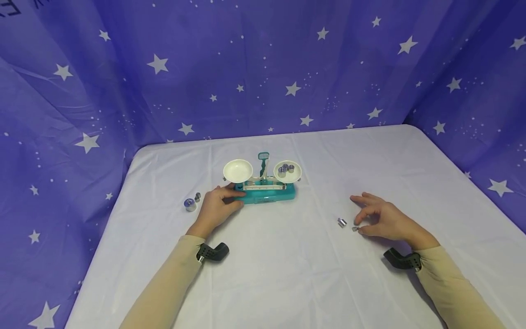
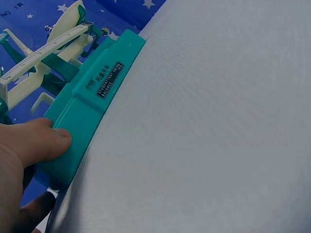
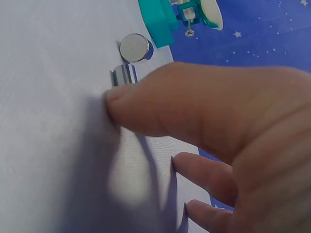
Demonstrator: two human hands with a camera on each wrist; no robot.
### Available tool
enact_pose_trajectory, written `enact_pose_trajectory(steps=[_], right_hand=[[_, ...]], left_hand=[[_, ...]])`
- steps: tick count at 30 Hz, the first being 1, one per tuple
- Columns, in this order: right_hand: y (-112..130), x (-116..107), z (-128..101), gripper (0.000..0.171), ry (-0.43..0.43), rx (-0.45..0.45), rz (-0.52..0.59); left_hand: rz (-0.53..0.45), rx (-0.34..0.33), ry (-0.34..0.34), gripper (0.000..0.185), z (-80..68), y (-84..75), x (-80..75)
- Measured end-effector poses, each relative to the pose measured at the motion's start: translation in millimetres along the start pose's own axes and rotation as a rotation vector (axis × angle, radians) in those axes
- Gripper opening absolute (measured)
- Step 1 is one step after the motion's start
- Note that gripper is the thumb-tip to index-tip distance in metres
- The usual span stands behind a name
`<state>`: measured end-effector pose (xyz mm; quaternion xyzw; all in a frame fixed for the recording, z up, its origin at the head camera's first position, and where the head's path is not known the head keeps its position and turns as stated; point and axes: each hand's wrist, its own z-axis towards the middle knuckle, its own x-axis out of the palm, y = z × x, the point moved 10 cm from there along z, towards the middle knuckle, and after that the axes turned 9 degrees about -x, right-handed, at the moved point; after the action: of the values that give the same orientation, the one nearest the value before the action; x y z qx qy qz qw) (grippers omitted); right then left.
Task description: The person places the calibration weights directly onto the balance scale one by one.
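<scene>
Starry cloth (image 1: 255, 64) backs the table (image 1: 279, 265), on which the left hand (image 1: 216, 209) grips the scale (image 1: 271, 195) while the right hand (image 1: 385, 222) has its fingers at a small weight (image 1: 355, 229), pinch unconfirmed, apparently for pickup, likely next requiring a secure lift.

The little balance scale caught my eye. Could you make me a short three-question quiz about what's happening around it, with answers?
1. Multiple choice: which pan of the balance carries metal weights? A) left B) right C) both
2. True or false: the right hand is touching the balance.
3. Open question: what is the left hand doing?

Key:
1. B, the right pan.
2. False; it is off to the right, beside loose weights on the table.
3. Gripping the left end of the balance's teal base, thumb on the front.
</scene>
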<state>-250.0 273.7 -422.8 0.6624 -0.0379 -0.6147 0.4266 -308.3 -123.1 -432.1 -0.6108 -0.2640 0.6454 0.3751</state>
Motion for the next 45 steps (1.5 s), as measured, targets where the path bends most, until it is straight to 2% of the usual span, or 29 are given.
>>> enact_pose_trajectory(steps=[12,19,24,30,45], right_hand=[[1.7,3.2,-1.3,0.017,-0.018,-0.066,0.011],[-2.5,3.3,-1.5,0.019,-0.028,-0.048,0.013],[-5.1,-1.2,-0.5,0.02,-0.093,-0.038,0.012],[-1.9,-5.8,1.1,0.021,-0.178,-0.072,-0.027],[-3.5,-4.3,2.3,0.021,-0.217,-0.073,-0.049]], left_hand=[[0.001,0.001,-0.002,0.021,-0.1,0.7,1.5],[-0.004,-0.003,0.0,0.02,-0.8,1.3,1.2],[0.003,-0.001,0.001,0.021,-0.9,1.5,1.4],[0.004,-0.007,0.002,0.021,-1.1,1.9,1.0],[0.004,0.0,-0.005,0.02,-1.1,0.0,0.0]])
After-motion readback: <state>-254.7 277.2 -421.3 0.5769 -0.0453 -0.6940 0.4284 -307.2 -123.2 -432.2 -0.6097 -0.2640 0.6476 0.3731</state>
